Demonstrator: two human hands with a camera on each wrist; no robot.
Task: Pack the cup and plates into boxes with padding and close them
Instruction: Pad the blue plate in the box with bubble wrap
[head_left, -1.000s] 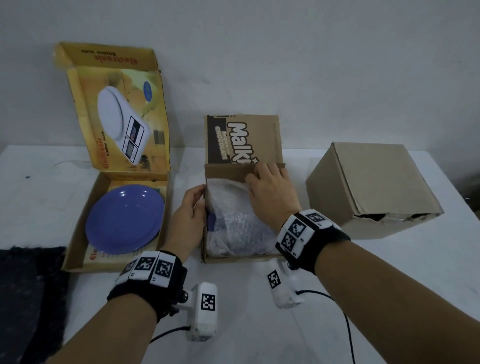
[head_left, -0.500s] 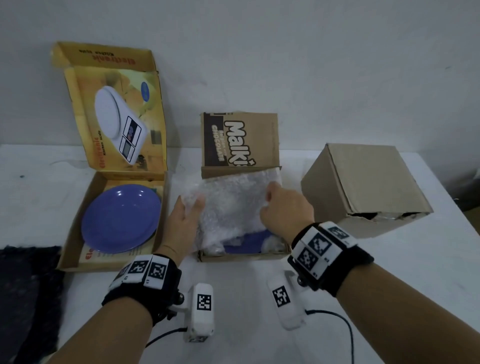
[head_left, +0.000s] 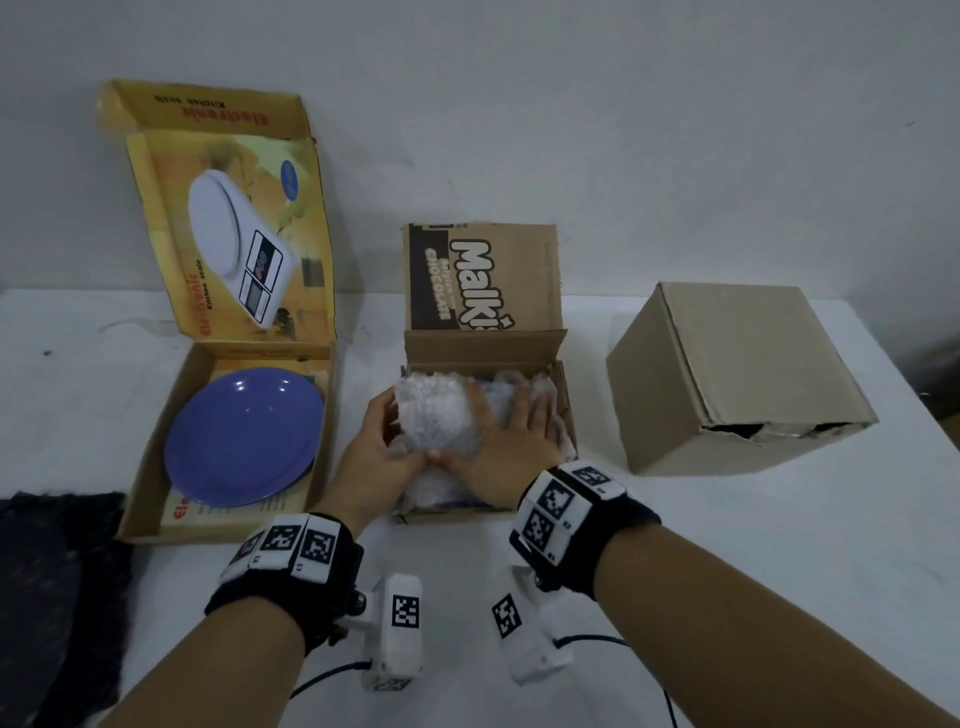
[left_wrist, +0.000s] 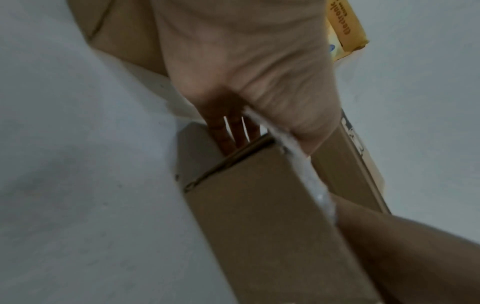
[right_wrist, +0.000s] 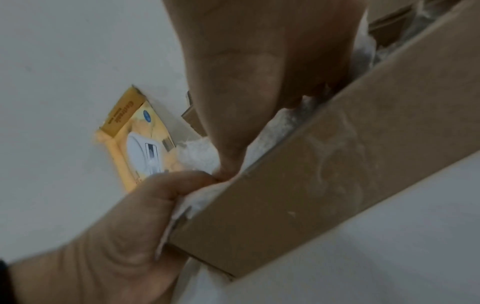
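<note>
A brown "Malki" box (head_left: 483, 345) stands open in the middle, its lid flap (head_left: 483, 275) upright. Bubble wrap (head_left: 436, 415) fills it and is bunched into a fold on the left. A sliver of something blue (head_left: 488, 387) peeks out under the wrap. My left hand (head_left: 382, 441) grips the fold from the left, thumb on top; the left wrist view shows the wrap's edge (left_wrist: 306, 170) pinched over the box wall (left_wrist: 259, 226). With fingers straight, my right hand (head_left: 519, 436) presses flat on the wrap. A second blue plate (head_left: 244, 436) lies bare in the yellow scale box (head_left: 150, 467).
A closed plain cardboard box (head_left: 737, 374) sits at the right. A dark cloth (head_left: 52, 597) lies at the near left edge of the white table (head_left: 727, 571). The yellow box's lid (head_left: 234, 234) leans against the wall.
Both hands lifted the bubble wrap sheet, baring a blue plate, then folded it back down. The hands now meet at the near left of the box.
</note>
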